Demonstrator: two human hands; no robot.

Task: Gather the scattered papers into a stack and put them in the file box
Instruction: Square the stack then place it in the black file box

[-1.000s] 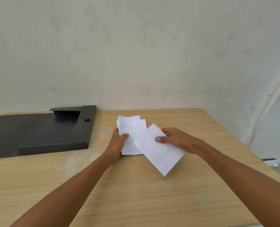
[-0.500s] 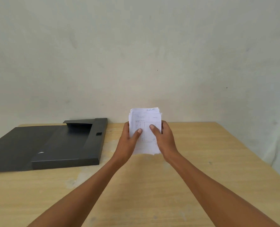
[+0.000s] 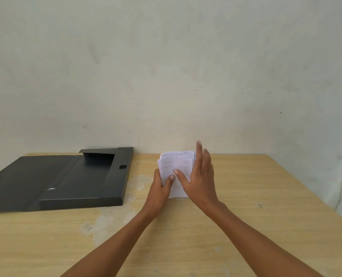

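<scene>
A stack of white papers (image 3: 176,166) stands on its lower edge on the wooden table (image 3: 246,216), tilted toward me, printed table on the front sheet. My left hand (image 3: 160,188) grips the stack's left side, thumb on the front. My right hand (image 3: 201,176) lies flat against the stack's right edge, fingers stretched upward, thumb resting on the front sheet. The dark grey file box (image 3: 86,180) lies open to the left of the stack, its lid flap spread out toward the table's left edge.
A plain pale wall rises right behind the table. Worn light patches mark the tabletop (image 3: 110,218) between the box and my left arm. The table's right edge runs diagonally at the far right.
The loose sheet in my right hand joined the stack. Both hands then held the stack upright; now my right hand's fingers have straightened against its right edge.
</scene>
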